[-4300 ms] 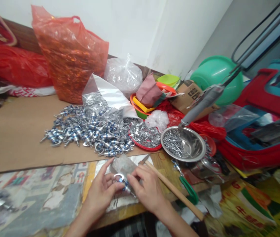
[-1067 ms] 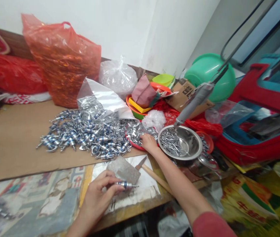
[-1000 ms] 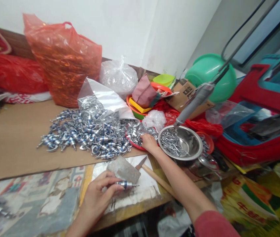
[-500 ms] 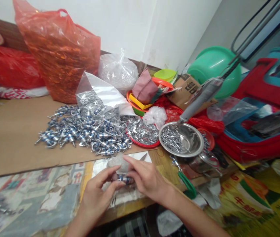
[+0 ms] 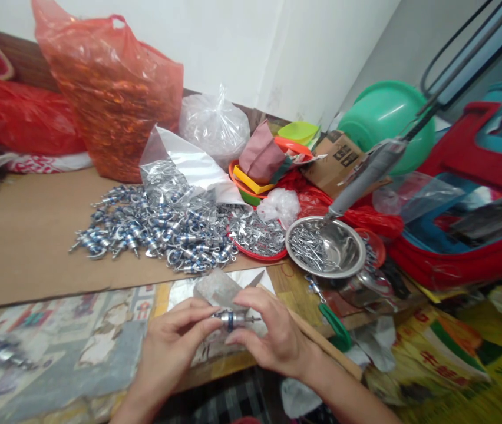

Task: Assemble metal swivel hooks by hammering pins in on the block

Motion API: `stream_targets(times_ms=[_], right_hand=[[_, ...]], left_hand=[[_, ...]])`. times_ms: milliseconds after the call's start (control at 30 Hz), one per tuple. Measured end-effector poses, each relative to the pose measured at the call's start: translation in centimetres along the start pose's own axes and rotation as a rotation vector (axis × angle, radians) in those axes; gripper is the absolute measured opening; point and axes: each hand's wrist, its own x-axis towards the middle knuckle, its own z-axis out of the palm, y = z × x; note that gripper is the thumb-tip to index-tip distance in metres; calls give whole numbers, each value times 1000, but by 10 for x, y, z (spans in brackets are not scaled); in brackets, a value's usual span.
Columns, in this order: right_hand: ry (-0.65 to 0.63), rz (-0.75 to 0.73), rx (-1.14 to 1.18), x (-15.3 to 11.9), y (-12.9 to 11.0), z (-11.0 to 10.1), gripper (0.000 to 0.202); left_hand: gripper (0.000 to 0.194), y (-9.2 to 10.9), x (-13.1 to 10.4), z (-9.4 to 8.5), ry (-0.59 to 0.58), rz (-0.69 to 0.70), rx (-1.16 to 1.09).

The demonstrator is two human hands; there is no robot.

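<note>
Near the table's front edge, at 6 o'clock in the head view, the left hand [image 5: 169, 344] and the right hand [image 5: 273, 335] meet on one small silver and blue metal fitting [image 5: 230, 319]. The left hand's thumb and forefinger are closed on the fitting's left end. The right hand's fingertips [image 5: 243, 301] are pinched at its right end, where a thin pin sticks out toward 3 o'clock; the rest of that hand curls loosely below. The fitting lies roughly level, lifted just above a grey stone block [image 5: 218, 287] that rests on white paper.

At 12 o'clock from the hands, a heap of like fittings [image 5: 154, 232] spreads over brown cardboard [image 5: 25, 247], spilling from a clear plastic bag [image 5: 180, 171]. At 1 o'clock sits a red tray [image 5: 257, 235] of small silver parts, and just beside it, at 2 o'clock, a steel bowl [image 5: 326, 247] holding pins. A wooden handle [image 5: 321, 350] runs under the right wrist toward 4 o'clock, with green-handled pliers [image 5: 333, 321] near it.
</note>
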Motion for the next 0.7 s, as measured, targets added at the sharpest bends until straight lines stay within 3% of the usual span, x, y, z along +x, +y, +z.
stream_targets(times_ms=[100, 233, 367, 500, 633, 700], right_hand=[[11, -128, -72, -6, 0, 2, 19], [22, -252, -126, -4, 0, 0, 15], [-15, -254, -148, -2, -1, -3, 15], [35, -85, 14, -3, -2, 3, 22], [143, 226, 290, -4, -4, 15, 13], [181, 369, 362, -4, -4, 19, 10]], left_hand=[[8, 6, 0, -2, -36, -43, -40], [9, 10, -1, -5, -85, -16, 35], [8, 12, -2, -6, -43, 79, 155], [8, 10, -2, -7, 5, 114, 177], [13, 4, -3, -1, -22, -117, -12], [32, -1, -5, 4, -1, -228, -192]])
